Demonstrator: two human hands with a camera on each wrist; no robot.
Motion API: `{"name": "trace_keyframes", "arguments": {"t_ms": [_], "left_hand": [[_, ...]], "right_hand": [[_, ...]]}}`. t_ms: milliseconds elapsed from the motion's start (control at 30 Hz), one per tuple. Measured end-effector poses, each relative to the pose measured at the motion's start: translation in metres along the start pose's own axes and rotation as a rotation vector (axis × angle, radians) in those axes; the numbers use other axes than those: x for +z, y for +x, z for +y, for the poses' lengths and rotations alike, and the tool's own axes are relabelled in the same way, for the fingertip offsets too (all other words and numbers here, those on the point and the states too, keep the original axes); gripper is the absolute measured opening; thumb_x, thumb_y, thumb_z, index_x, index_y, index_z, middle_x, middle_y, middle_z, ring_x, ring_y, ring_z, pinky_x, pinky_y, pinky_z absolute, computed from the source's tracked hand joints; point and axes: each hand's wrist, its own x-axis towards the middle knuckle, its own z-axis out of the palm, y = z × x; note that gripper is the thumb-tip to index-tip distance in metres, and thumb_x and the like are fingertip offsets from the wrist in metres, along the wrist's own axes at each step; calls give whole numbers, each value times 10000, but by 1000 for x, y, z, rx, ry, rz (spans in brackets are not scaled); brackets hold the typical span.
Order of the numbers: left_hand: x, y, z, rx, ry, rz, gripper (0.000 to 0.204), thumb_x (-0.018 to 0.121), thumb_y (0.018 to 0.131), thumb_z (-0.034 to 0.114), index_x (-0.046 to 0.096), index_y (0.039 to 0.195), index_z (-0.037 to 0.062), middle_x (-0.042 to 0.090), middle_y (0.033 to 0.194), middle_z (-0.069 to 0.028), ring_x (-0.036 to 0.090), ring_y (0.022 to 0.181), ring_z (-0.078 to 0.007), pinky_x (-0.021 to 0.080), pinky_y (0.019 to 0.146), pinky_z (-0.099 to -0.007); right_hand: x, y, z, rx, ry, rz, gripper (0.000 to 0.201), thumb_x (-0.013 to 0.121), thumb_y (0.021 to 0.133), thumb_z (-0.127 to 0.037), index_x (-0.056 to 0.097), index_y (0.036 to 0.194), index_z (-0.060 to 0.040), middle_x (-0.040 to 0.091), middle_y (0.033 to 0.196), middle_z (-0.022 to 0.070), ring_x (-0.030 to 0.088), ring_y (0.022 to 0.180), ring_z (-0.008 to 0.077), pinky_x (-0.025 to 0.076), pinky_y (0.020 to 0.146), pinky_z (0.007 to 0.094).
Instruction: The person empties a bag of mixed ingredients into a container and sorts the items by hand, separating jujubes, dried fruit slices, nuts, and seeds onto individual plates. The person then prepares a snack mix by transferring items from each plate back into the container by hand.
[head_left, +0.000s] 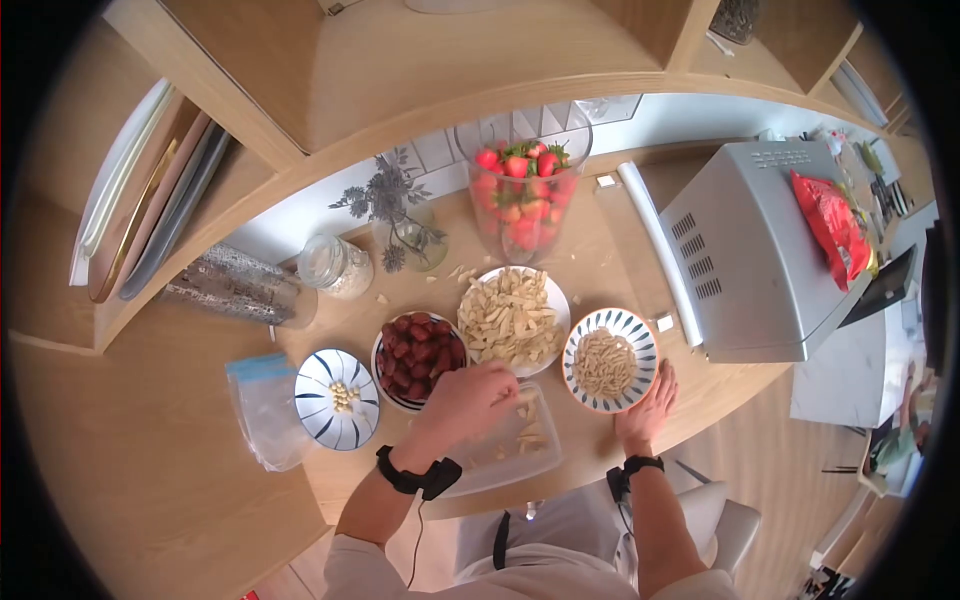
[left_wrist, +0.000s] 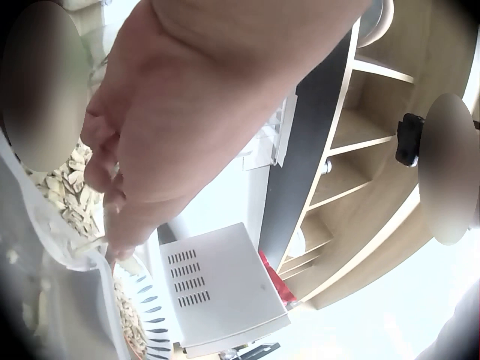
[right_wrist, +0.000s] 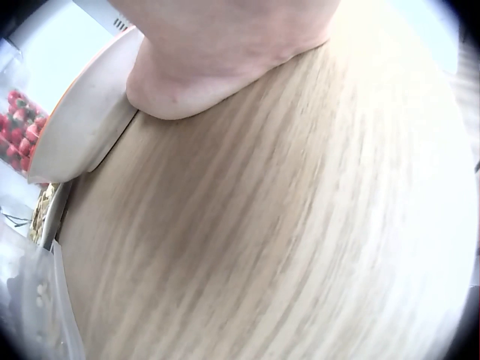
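Observation:
In the head view my left hand (head_left: pixel 465 402) is over a clear plastic container (head_left: pixel 555 452) with a few pale strips inside. Its fingers are curled, and the left wrist view shows a pale strip (left_wrist: pixel 91 245) pinched at the fingertips of that hand (left_wrist: pixel 157 127). Behind it stands a white plate (head_left: pixel 558 300) heaped with pale strips. My right hand (head_left: pixel 650 402) rests on the table against the right side of a patterned bowl (head_left: pixel 650 345) of thin beige pieces; the right wrist view shows the heel of this hand (right_wrist: pixel 217 60) beside the bowl (right_wrist: pixel 82 124).
A bowl of red fruit (head_left: pixel 420 358), a small dish (head_left: pixel 337 425) with pale bits and a plastic bag (head_left: pixel 265 415) are on the left. Behind stand a glass jar (head_left: pixel 335 267), a vase with dark sprigs (head_left: pixel 425 240) and a strawberry container (head_left: pixel 520 205). A grey appliance (head_left: pixel 745 250) is on the right.

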Motion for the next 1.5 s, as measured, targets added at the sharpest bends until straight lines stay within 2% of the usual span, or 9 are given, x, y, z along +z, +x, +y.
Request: {"name": "trace_keyframes", "arguments": {"t_ms": [100,200,633,833,1067,1167,1233,1367,1500], "left_hand": [[-7,14,-3,-86,126,139,129,655,858,227,654,881,101,672,828,-72,670,773,-277,516,650,-391],[-10,28,-7,-91,168,243,123,657,857,217,641,872,95,673,820,-70,675,767,-282,521,640,-394],[-16,58,-1,-63,123,334,150,641,878,224,622,926,83,649,852,-115,662,835,-312,512,690,-425],[-7,69,-14,-156,140,356,165,633,900,263,635,932,101,678,701,-104,670,687,-331,521,616,-434],[-6,71,-23,-174,141,351,168,631,904,249,628,952,89,695,767,-122,676,707,-337,524,628,-437],[1,71,-32,-122,54,411,175,644,896,237,623,992,91,705,805,-122,674,710,-338,523,632,-440],[0,68,-30,-126,146,485,190,652,890,224,621,1031,101,707,815,-116,672,710,-338,520,629,-433],[-10,51,-14,-182,219,389,183,661,880,227,636,1018,110,707,789,-91,672,701,-313,516,615,-413],[-16,25,15,-268,133,157,168,664,864,261,660,935,108,692,735,-72,673,696,-293,513,608,-406]], "right_hand": [[0,-1,1,1,17,4,736,499,867,-511,373,1394,-14,338,1512,192,272,1421,374,157,1177,532],[-2,-1,-2,1,17,19,715,504,870,-499,379,1387,-21,343,1506,193,276,1418,374,163,1175,533],[-5,0,-4,11,75,18,677,525,865,-482,409,1344,-19,332,1515,184,253,1431,368,161,1179,532],[2,2,-1,-4,27,14,686,505,872,-496,404,1355,-20,330,1522,186,253,1435,364,153,1183,524],[2,-1,1,-11,8,17,685,484,883,-504,395,1367,-28,330,1520,181,256,1434,361,162,1181,522],[1,-1,2,1,21,16,688,486,881,-509,395,1367,-30,334,1516,182,264,1430,358,170,1178,524],[1,0,1,3,37,27,690,489,879,-511,397,1367,-32,337,1514,182,270,1427,356,175,1175,525],[-3,0,-3,7,39,27,672,499,877,-488,406,1361,-31,346,1509,177,283,1421,352,189,1168,527],[-1,0,-1,4,45,35,648,501,880,-451,408,1361,-27,350,1506,176,288,1418,355,191,1166,527]]}}
